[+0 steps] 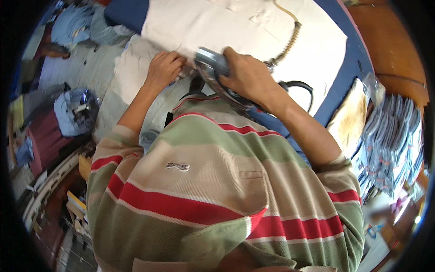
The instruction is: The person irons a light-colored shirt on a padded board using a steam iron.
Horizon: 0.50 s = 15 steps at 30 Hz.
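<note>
My right hand (249,75) is wrapped round the handle of a steam iron (210,60), which sits at the near edge of a large cream cloth (190,22). Close to the iron's left side, my left hand (164,69) has its fingers bent together on the edge of that cloth, part of which hangs down toward the floor. A coiled tan hose (292,41) runs from the iron across the cloth. Beside my right wrist curves a black cord (304,85). My hand and forearm hide much of the iron's body.
Under the cloth lies a dark blue table cover (336,86). To the right are a scorched pale cloth (348,115), stacked blue-grey garments (390,136) and a brown wooden panel (385,38). Bagged blue clothing (72,113) lies at the left, with more blue bundles (71,25) farther off.
</note>
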Available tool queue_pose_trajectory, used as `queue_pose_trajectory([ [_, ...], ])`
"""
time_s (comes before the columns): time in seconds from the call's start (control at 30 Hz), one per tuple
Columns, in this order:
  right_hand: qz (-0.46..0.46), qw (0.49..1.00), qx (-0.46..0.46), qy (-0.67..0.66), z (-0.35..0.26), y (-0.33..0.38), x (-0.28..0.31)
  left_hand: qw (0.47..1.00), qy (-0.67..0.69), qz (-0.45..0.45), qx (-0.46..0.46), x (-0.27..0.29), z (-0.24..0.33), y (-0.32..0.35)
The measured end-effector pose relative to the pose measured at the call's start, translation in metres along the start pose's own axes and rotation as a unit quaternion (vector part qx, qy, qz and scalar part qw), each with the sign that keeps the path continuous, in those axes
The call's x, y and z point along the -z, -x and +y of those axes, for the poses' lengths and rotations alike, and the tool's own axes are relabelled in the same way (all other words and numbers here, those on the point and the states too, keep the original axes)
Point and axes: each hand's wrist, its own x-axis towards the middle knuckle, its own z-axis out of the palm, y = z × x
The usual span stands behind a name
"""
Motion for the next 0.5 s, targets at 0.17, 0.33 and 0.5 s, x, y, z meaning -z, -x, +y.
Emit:
queue_pose_trajectory([
  [0.17, 0.076, 0.997, -0.011, 0.012, 0.02, -0.066, 0.019, 1.0, 0.008, 0.023, 0.017, -0.005, 0.003, 0.007],
  [0.33, 0.107, 0.983, -0.146, -0.009, 0.103, -0.021, 0.055, 0.998, 0.045, 0.027, 0.04, 0.0, 0.027, -0.021],
  [0.5, 0.196, 0.94, -0.277, -0.03, 0.209, 0.107, 0.067, 0.989, 0.14, 0.015, 0.047, -0.026, 0.059, -0.065],
])
